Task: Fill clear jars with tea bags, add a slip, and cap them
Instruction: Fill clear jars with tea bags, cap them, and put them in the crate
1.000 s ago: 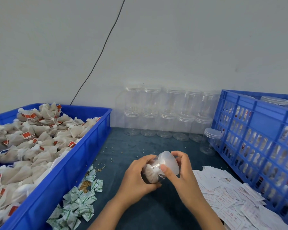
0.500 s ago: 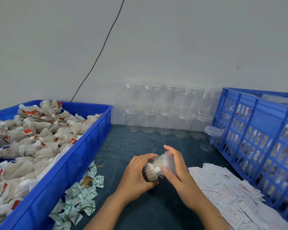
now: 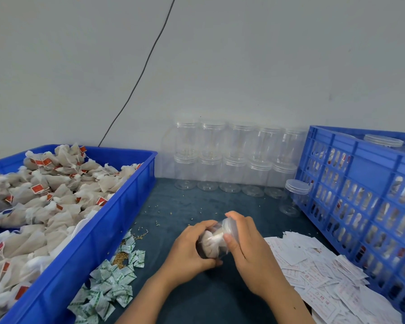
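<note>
- Left hand (image 3: 189, 247) wraps the jar (image 3: 212, 242) body; right hand (image 3: 246, 244) grips its cap (image 3: 229, 226).
- Jar lies tilted above the dark table (image 3: 211, 298), long axis pointing up-right, cap end away.
- Slips (image 3: 318, 272) right, tea bags (image 3: 45, 197) left.

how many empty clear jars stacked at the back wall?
10 empty clear plastic jars: five in the bottom row on the table, five in the top row stacked on them. One more capped jar stands apart beside the blue crate. More may be hidden.

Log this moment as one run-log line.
step: capping | left hand: grips filled jar | right hand: on lid | jar tilted above table
</note>
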